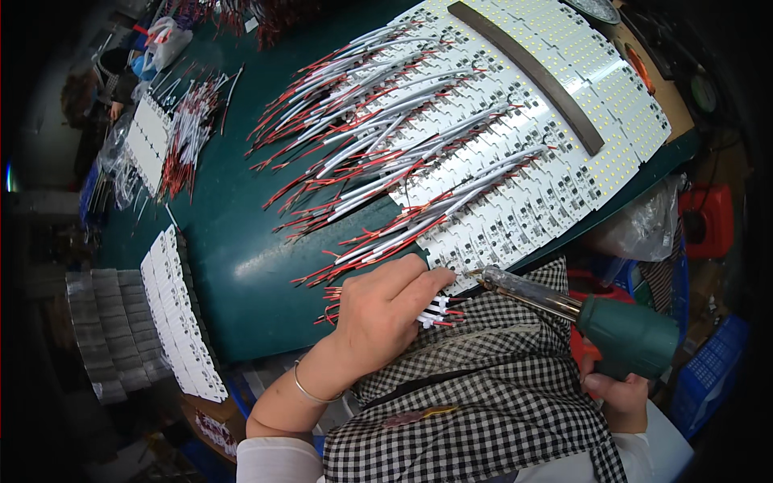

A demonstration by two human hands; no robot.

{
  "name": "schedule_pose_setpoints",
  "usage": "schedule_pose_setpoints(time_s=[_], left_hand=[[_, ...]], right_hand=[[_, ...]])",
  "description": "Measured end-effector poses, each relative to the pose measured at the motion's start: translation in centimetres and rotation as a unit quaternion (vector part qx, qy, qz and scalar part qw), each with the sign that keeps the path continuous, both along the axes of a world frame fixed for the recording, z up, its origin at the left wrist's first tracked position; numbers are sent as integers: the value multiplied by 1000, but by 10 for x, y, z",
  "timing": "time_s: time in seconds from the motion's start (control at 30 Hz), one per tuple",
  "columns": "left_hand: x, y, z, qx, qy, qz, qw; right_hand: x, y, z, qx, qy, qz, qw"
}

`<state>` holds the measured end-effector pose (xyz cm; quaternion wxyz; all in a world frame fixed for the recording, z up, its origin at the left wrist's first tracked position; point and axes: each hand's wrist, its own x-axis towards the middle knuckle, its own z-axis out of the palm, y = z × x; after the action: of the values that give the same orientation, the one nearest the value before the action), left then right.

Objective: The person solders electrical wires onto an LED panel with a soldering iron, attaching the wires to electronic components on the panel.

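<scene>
My left hand (385,310) is closed around a small bundle of red and white wires (439,312) at the near edge of the table. Its fingertips are by the near corner of a white LED circuit board panel (523,213). Held in my right hand (618,392) is a soldering gun (624,334) with a dark green body and a metal barrel. The gun's tip is at the panel's near edge, just right of my left fingertips; I cannot tell whether it touches. Several rows of red and white wires (435,205) lie across the panel, stripped ends toward the left.
A dark curved bar (535,68) lies across the panel. At left stand stacked white boards (181,314) and grey stacked pieces (121,330). More wires (193,121) lie at the far left of the green table (250,274). A blue crate (708,374) is at right. Another person (84,92) is at far left.
</scene>
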<state>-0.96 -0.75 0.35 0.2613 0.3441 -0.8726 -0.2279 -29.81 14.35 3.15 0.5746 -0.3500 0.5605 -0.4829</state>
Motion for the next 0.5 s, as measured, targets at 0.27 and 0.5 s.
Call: schedule_pose_setpoints(time_s=[0.27, 0.5], left_hand=[[2, -1, -3, 9, 21, -4, 1000], [-1, 2, -3, -48, -1, 1, 999]], right_hand=[[6, -5, 9, 67, 51, 11, 996], [4, -4, 10, -17, 224, 113, 968]])
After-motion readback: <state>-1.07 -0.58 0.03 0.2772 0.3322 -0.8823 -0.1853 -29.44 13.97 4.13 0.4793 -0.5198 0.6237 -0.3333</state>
